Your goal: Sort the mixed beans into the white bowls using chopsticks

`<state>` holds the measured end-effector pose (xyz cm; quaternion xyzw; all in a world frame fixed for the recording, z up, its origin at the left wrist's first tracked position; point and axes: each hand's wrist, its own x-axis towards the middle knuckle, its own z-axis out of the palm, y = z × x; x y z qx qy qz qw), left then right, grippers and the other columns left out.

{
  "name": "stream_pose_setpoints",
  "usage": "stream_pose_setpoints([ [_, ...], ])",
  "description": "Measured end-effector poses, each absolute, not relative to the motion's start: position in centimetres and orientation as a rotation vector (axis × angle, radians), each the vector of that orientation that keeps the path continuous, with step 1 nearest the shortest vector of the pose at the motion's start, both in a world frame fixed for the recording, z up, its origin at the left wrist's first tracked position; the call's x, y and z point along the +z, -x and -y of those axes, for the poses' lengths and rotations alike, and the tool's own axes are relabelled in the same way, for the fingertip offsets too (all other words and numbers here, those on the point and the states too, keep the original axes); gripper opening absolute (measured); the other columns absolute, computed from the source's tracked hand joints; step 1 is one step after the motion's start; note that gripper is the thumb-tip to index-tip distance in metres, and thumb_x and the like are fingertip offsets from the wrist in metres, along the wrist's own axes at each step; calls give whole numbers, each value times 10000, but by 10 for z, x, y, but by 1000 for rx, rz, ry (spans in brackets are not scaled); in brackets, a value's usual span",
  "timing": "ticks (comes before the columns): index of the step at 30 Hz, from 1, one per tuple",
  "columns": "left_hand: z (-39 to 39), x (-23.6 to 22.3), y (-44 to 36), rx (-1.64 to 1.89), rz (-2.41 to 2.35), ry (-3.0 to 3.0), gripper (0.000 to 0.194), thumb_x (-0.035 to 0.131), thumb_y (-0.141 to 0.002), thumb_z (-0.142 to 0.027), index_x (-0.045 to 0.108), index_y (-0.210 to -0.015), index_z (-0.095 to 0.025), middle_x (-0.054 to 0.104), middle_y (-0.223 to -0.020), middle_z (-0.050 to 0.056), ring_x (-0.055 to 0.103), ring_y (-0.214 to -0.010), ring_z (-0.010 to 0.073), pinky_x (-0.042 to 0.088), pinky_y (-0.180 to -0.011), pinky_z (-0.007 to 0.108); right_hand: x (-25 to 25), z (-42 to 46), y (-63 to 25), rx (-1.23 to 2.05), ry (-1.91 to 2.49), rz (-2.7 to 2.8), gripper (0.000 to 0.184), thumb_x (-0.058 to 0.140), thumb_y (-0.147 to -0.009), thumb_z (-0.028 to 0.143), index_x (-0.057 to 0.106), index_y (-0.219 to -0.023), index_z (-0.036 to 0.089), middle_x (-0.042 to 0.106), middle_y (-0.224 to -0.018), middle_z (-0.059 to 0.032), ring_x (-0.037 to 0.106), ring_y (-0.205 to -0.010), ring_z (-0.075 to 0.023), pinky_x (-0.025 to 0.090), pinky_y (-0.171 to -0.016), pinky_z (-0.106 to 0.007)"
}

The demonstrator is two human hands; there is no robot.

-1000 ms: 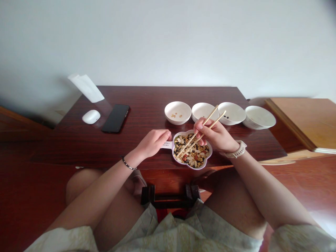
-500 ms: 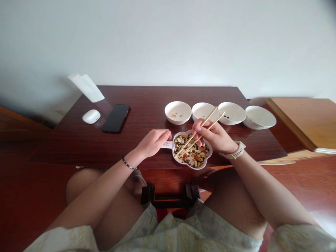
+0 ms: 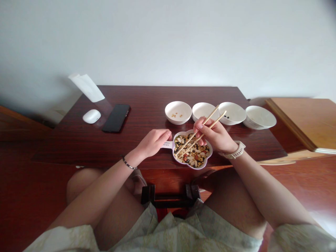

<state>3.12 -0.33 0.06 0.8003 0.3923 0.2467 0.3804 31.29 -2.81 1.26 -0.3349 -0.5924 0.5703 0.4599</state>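
Note:
My right hand (image 3: 214,134) is closed around a pair of wooden chopsticks (image 3: 199,131), their tips down among mixed beans and seeds (image 3: 193,154). The mix of yellow, black, pale and reddish pieces fills a white flower-shaped dish (image 3: 210,154) with a short handle, near the table's front edge. Wrapped over that handle is my left hand (image 3: 153,141), fingers together. Behind the dish stands a row of white bowls: the leftmost bowl (image 3: 178,119) holds a few yellowish pieces, and the third bowl (image 3: 233,120) holds a few black ones. The second bowl (image 3: 201,113) is partly hidden by the chopsticks and hand.
At the row's right end is another white bowl (image 3: 259,119). On the table's left lie a black phone (image 3: 116,118), a white rounded case (image 3: 91,116) and a white folded paper piece (image 3: 88,88). A wooden cabinet (image 3: 307,119) stands to the right.
The upper ends of the chopsticks and my right hand have shifted very slightly right and up. The tips stay in the mix, and my left hand has not moved.

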Motion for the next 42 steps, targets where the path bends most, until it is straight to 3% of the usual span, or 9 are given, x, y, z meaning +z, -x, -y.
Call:
stream_pose_setpoints([
  [30,1,-2,-30,626,-993,-2052,505,396,-1153,-471,688,-859,-182,701,-796,18,614,-748,195,415,-723,317,15,30,-312,1438,790,1548,337,693,-1079,494,690,-945,184,665,-811,-6,643,-544,-99,544,-487,-221],
  [42,2,-3,-29,625,-987,-2058,499,395,-1148,-482,685,-865,-190,726,-833,26,644,-786,208,444,-759,322,10,26,-319,1403,795,1399,311,706,-1073,485,674,-945,204,643,-736,6,604,-532,-102,508,-477,-217],
])
